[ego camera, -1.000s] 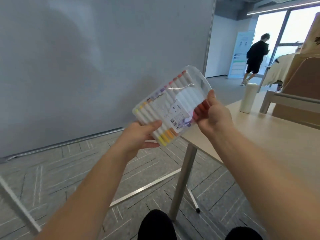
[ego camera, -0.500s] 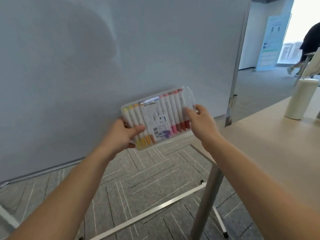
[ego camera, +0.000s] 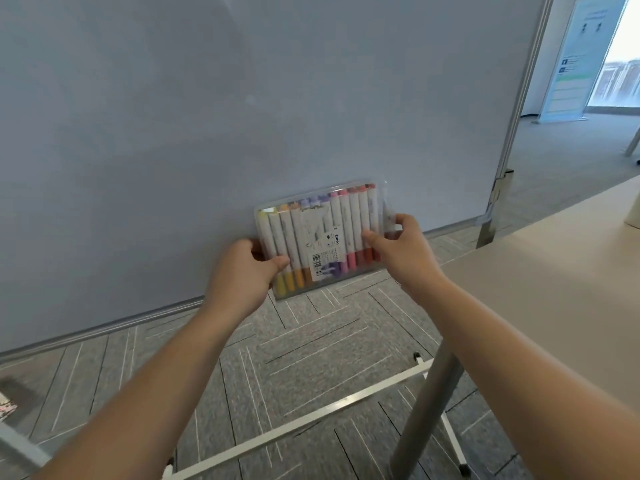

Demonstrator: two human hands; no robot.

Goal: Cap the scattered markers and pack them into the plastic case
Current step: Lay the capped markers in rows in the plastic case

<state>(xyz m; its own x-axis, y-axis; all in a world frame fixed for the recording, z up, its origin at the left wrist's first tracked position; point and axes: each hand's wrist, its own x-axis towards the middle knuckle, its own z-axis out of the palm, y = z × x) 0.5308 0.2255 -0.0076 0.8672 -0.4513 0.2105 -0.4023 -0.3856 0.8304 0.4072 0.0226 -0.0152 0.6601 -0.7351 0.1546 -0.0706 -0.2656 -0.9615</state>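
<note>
A clear plastic case [ego camera: 322, 206] is held up in the air in front of me, its flat face toward the camera. Inside it lies a row of several capped markers [ego camera: 353, 220] with white barrels and caps running from yellow and orange through purple to pink and red. A white barcode label covers the middle of the case. My left hand [ego camera: 242, 275] grips the case's lower left edge, thumb on the front. My right hand [ego camera: 401, 251] grips the right edge, fingers on the front face.
A large grey partition wall [ego camera: 207, 116] stands just behind the case. A light wooden table [ego camera: 554, 271] on a grey metal leg [ego camera: 426, 414] fills the right side. Grey patterned carpet [ego camera: 294, 358] lies below, crossed by a white metal floor bar [ego camera: 311, 414].
The case has turned from tilted to nearly upright and level while both hands kept hold of it. The view has swung left, away from the table and toward the partition wall.
</note>
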